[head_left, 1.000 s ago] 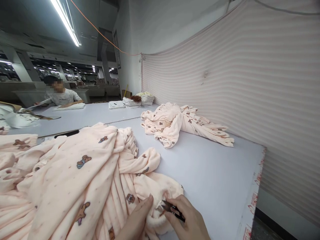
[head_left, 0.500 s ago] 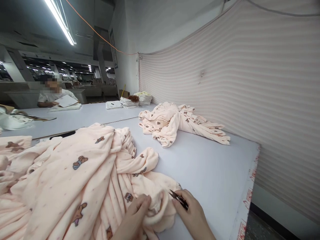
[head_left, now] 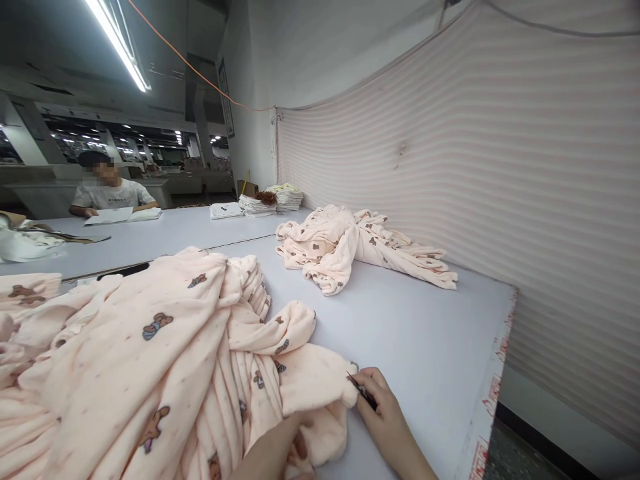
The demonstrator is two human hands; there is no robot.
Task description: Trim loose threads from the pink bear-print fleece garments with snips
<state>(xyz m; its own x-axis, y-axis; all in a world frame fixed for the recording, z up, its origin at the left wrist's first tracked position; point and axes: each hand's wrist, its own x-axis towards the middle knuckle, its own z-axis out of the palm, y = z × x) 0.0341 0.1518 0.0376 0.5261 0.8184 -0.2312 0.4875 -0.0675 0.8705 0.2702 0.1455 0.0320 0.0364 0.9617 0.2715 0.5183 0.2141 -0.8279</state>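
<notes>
A pale pink fleece garment (head_left: 115, 373) with brown bear prints lies heaped in front of me, one part of it reaching right toward my hands. My left hand (head_left: 280, 440) is closed on a fold of this cloth low in the view; its fingertips are partly hidden. Dark thread snips (head_left: 364, 392) are in my right hand (head_left: 383, 413), their pointed tips facing up and left beside the end of the cloth. The fingers of that hand are wrapped round the snips, close to the cloth edge.
Another bear-print fleece pile (head_left: 330, 240) lies farther back on the pale table (head_left: 425, 340). Stacks of white folded cloth or paper (head_left: 257, 204) stand by the striped fabric screen (head_left: 425, 147). Across the table a person (head_left: 113, 193) handles white sheets.
My left hand has shifted its hold, and the bunched fold has opened flatter. My right hand with the snips has moved slightly up and right. The person opposite has lowered a sheet.
</notes>
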